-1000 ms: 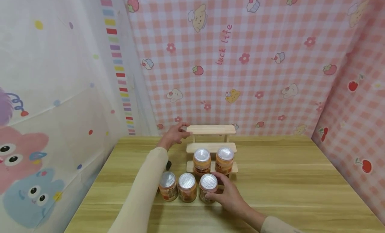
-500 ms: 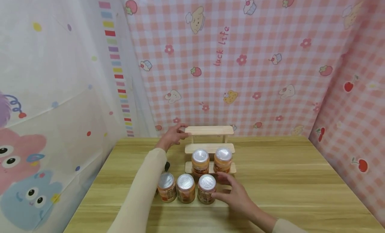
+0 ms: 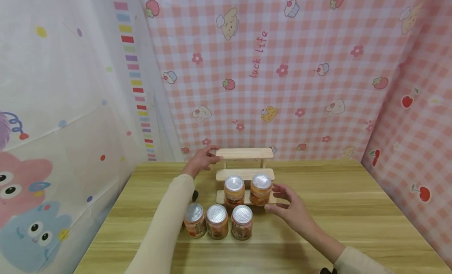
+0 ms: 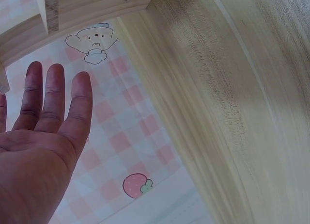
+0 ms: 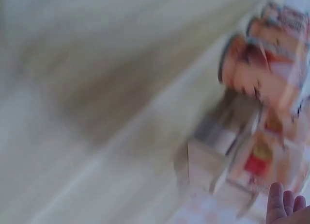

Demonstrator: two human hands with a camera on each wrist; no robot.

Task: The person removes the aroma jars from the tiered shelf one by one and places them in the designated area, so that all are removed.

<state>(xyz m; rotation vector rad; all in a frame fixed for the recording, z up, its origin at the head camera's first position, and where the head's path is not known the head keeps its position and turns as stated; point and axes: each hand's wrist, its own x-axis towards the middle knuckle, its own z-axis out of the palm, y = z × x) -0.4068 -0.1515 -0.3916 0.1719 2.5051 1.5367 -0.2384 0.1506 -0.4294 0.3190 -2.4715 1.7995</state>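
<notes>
A small three-step wooden stand [image 3: 245,174] sits at the back of the table. My left hand [image 3: 202,161] is at the left end of its top plank, thumb and index finger pinching the edge; in the left wrist view its other fingers [image 4: 54,98] stretch out straight. Two jars with silver lids and orange labels, a left jar [image 3: 234,191] and a right jar [image 3: 260,190], stand on the lowest step. My right hand [image 3: 294,209] is spread beside the right jar, thumb low and fingertips close to its side, holding nothing.
Three more jars stand in a row on the wood-grain table [image 3: 335,219] before the stand: a left one [image 3: 195,223], a middle one [image 3: 217,223] and a right one [image 3: 242,225]. A pink checked cloth [image 3: 310,89] hangs behind the table.
My right hand has let go of the right jar in the front row and moved up and right, beside the right jar on the step. My left hand stays at the stand.
</notes>
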